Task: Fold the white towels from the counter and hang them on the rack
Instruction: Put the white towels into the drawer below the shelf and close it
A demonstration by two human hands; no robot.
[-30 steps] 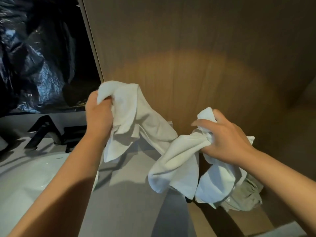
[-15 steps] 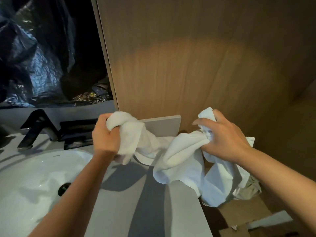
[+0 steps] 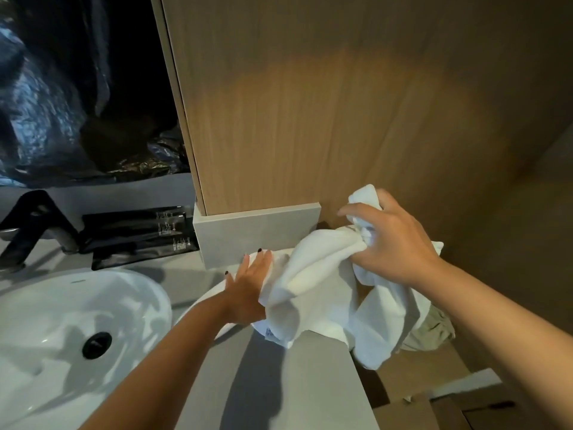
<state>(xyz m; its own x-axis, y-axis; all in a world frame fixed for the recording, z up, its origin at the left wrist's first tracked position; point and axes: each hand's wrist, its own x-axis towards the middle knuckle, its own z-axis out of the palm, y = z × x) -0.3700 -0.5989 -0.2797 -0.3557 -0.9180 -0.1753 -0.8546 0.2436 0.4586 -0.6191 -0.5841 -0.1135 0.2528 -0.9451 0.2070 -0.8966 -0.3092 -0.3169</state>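
Observation:
A crumpled white towel (image 3: pixel 313 280) hangs over the right end of the grey counter (image 3: pixel 313 383), its lower part spilling past the counter's right edge. My right hand (image 3: pixel 393 243) grips a bunched corner of it, held up above the counter. My left hand (image 3: pixel 248 283) lies flat with fingers straight, pressing the towel's left part onto the counter near the back corner. No rack is in view.
A white basin (image 3: pixel 62 330) with a black drain sits at the left, a black tap (image 3: pixel 34 225) and a black tray (image 3: pixel 139 234) behind it. A wooden wall panel (image 3: pixel 341 119) rises straight ahead. More cloth (image 3: pixel 434 333) and cardboard lie lower right.
My left hand has come down from gripping the towel in the air to lying flat on it at the counter. The right hand has kept its grip and barely moved.

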